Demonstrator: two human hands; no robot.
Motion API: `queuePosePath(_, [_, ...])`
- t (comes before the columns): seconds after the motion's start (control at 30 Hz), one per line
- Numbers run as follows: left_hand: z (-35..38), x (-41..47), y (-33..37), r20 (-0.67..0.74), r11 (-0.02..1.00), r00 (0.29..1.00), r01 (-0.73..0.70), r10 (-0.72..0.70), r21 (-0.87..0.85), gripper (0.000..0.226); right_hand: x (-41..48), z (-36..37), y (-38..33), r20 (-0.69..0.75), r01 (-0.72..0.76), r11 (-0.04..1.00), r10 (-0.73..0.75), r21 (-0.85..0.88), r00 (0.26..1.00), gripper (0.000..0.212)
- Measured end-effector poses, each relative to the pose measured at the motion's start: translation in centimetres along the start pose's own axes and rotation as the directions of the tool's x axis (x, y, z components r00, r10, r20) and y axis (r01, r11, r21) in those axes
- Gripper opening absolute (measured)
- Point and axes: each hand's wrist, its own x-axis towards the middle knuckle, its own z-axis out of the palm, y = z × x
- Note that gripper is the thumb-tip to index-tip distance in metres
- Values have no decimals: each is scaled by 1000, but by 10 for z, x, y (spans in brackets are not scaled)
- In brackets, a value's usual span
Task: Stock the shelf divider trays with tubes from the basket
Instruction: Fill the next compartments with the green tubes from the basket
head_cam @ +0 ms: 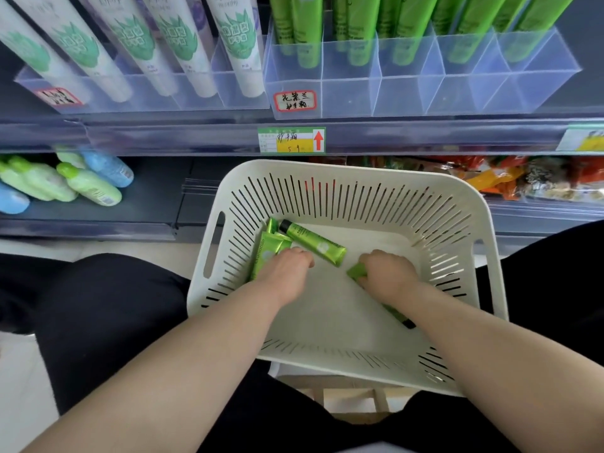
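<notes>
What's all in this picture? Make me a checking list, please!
Surface: white slotted plastic basket, in front of dark shelves.
Job's things: loose green plastic tube in basket; clear plastic divider tray part-filled with standing green tubes.
Clutter: nothing seen.
Hands: left hand curled over flat green tubes, grip hidden; right hand grips another green tube.
Cables: nothing seen.
Surroundings: white tubes, green and blue bottles, snack packets.

Left hand [287, 273], right hand [387, 273] on tubes [266, 253]
</notes>
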Motion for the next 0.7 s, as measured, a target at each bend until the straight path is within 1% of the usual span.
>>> queuePosePath(0.07, [-3, 3, 3, -22, 1000, 1000, -18, 18, 8, 40, -6, -23, -4, -41, 10, 998, -7, 60, 999, 21])
queuePosePath(0.13, [-7, 10, 7, -44, 999, 999, -27, 29, 38, 40, -15, -47, -4, -109, 41, 996, -32, 80, 994, 14])
queuePosePath(0.2, [-9, 17, 10, -43, 999, 999, 14, -13, 35, 44, -26, -67, 0, -174, 69, 995, -56, 69, 983, 14])
queuePosePath(0.27, [-8, 24, 15, -34, 998, 998, 54, -53, 33, 48, -37, -81, 8, -202, 103, 990, -83, 92, 976, 15])
queuePosePath(0.4, [-6, 42, 28, 24, 992, 999, 38, -41, 118, 68, -49, -87, 20, -123, 131, 982, -115, 137, 986, 19])
queuePosePath(0.47, [-6, 50, 32, 58, 989, 996, 53, -62, 140, 71, -46, -83, 19, -96, 150, 982, -140, 111, 985, 19])
queuePosePath(0.6, [-4, 61, 34, 85, 980, 993, 66, -84, 189, 67, -34, -76, 14, -128, 174, 982, -164, 68, 978, 19])
queuePosePath(0.7, [-2, 66, 34, 111, 966, 990, 54, -85, 253, 53, -32, -77, 19, -145, 152, 987, -143, 52, 979, 15])
